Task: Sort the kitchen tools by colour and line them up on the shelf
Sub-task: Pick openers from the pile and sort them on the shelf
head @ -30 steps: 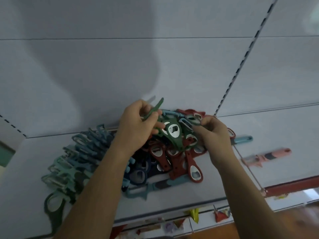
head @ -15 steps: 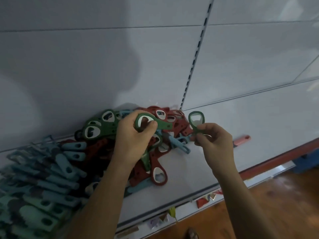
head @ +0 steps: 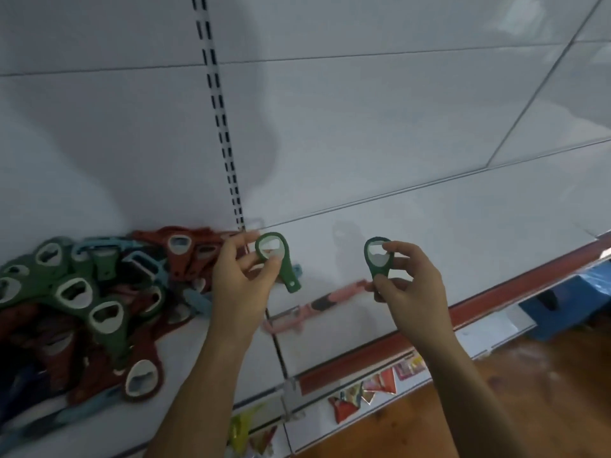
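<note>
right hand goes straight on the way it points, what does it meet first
Likely only bare shelf, then the back panel: right hand and its green opener have nothing ahead; depth is unclear.

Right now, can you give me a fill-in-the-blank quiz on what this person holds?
1. The left hand holds a ____ opener.
2. The right hand holds a second opener of the ____ colour.
3. A ____ peeler lies on the shelf.
Missing: green; same; pink.
</note>
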